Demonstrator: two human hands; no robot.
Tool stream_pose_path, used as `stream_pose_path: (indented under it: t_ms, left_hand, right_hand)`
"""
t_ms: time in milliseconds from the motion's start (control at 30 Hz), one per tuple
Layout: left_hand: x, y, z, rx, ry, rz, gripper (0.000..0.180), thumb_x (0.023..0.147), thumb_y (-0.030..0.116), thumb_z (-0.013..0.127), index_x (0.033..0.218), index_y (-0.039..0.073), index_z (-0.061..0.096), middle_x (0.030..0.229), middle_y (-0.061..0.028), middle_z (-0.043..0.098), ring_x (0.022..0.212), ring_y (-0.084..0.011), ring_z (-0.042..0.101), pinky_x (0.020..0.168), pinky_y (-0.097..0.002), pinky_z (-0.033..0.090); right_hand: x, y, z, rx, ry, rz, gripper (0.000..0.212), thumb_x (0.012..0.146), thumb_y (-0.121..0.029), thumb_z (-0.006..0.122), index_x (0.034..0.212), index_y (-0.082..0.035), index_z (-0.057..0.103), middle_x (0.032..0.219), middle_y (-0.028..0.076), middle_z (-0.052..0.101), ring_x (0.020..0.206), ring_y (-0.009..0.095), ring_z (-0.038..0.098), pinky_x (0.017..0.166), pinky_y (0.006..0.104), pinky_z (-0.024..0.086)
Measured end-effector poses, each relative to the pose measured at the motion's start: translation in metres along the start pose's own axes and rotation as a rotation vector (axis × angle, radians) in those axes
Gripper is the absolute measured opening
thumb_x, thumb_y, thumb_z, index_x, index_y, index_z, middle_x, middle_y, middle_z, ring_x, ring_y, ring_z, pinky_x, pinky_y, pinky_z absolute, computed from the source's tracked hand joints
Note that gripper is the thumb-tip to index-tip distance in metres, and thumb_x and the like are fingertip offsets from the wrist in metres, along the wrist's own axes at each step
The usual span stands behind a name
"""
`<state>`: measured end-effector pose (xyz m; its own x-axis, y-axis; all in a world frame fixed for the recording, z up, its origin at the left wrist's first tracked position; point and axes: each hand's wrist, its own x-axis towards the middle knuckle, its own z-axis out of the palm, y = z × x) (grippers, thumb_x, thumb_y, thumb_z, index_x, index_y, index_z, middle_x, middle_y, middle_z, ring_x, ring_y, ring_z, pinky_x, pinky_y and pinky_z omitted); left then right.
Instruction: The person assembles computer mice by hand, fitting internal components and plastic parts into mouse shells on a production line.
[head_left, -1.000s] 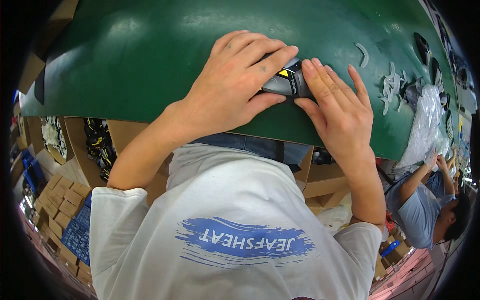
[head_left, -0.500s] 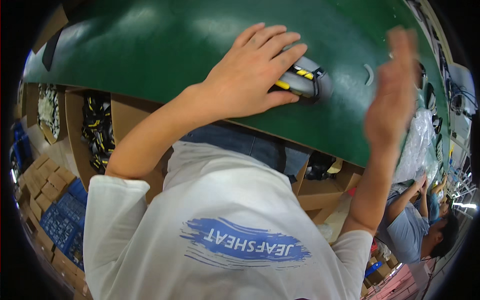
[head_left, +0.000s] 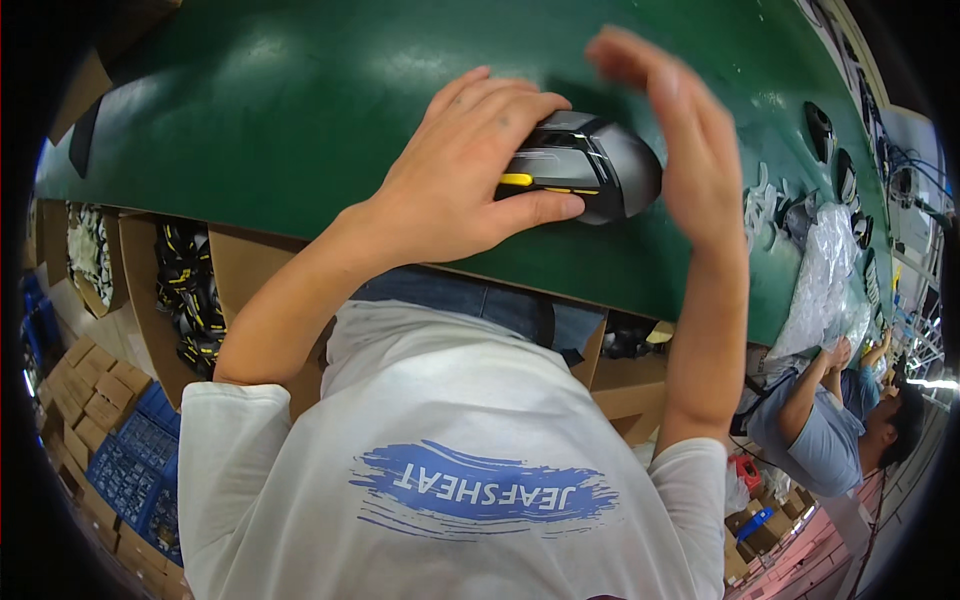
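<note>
On the green table (head_left: 330, 120) lies a black and grey computer mouse (head_left: 570, 165) with yellow side buttons. My left hand (head_left: 465, 165) grips it from the left, thumb along the near side and fingers over the far side. The rounded, dark end of the mouse points right, while its left part is hidden under my palm. Just past that end is my right hand (head_left: 695, 140), held edge-on with the fingers stretched out. It is a little blurred, appears empty, and I cannot tell whether it touches the mouse.
Clear plastic bags (head_left: 818, 275), loose translucent pieces (head_left: 768, 205) and several dark mouse shells (head_left: 820, 130) lie on the table's right side. Below the left edge stands a cardboard box (head_left: 250, 265) near black and yellow parts (head_left: 188, 300). A co-worker (head_left: 815, 425) sits at the right.
My right hand has swung left from the table's right side to the end of the mouse. My left hand and the mouse have shifted slightly left, and more of the mouse's rounded end shows.
</note>
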<state>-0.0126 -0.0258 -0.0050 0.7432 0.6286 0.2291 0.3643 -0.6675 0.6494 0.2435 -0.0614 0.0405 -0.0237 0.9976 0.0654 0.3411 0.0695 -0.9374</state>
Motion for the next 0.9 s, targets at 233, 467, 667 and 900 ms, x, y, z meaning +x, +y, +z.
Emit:
stream_pose_path:
  t_ms: [233, 467, 667, 900]
  left_hand:
    - [0.008, 0.024, -0.028, -0.444, -0.139, -0.264, 0.065, 0.111, 0.053, 0.071, 0.152, 0.002, 0.068, 0.14, -0.0166, 0.071, 0.136, -0.0313, 0.062, 0.121, -0.0451, 0.047]
    - [0.006, 0.042, -0.013, -0.805, 0.077, -0.179, 0.059, 0.11, 0.054, 0.075, 0.137, 0.001, 0.076, 0.119, -0.0112, 0.083, 0.103, -0.021, 0.078, 0.093, -0.0353, 0.059]
    - [0.017, 0.043, -0.024, -0.128, 0.144, 0.14, 0.039, 0.1, 0.026, 0.087, 0.131, 0.004, 0.079, 0.111, -0.0144, 0.083, 0.091, -0.0313, 0.079, 0.084, -0.0387, 0.06]
    - [0.011, 0.051, -0.014, -0.194, 0.054, 0.073, 0.029, 0.105, 0.024, 0.081, 0.123, 0.001, 0.077, 0.103, -0.0151, 0.08, 0.085, -0.0345, 0.077, 0.076, -0.0408, 0.061]
  right_hand:
    - [-0.048, 0.011, 0.001, 0.244, -0.1, -0.14, 0.059, 0.117, -0.041, 0.063, 0.156, 0.003, 0.065, 0.154, 0.019, 0.071, 0.14, 0.031, 0.069, 0.121, 0.0431, 0.051]
    - [-0.066, -0.03, 0.006, -0.241, 0.142, -0.055, 0.036, 0.095, 0.003, 0.081, 0.131, -0.004, 0.079, 0.108, 0.014, 0.084, 0.088, 0.026, 0.082, 0.079, 0.0348, 0.062]
    - [-0.065, -0.027, 0.014, -0.323, 0.219, -0.258, 0.029, 0.096, 0.0, 0.083, 0.125, -0.003, 0.078, 0.103, 0.013, 0.083, 0.082, 0.028, 0.078, 0.073, 0.0359, 0.062]
    - [-0.069, -0.008, 0.011, -0.364, 0.223, -0.473, 0.027, 0.09, 0.002, 0.088, 0.117, -0.001, 0.082, 0.101, 0.013, 0.083, 0.08, 0.024, 0.077, 0.069, 0.0343, 0.062]
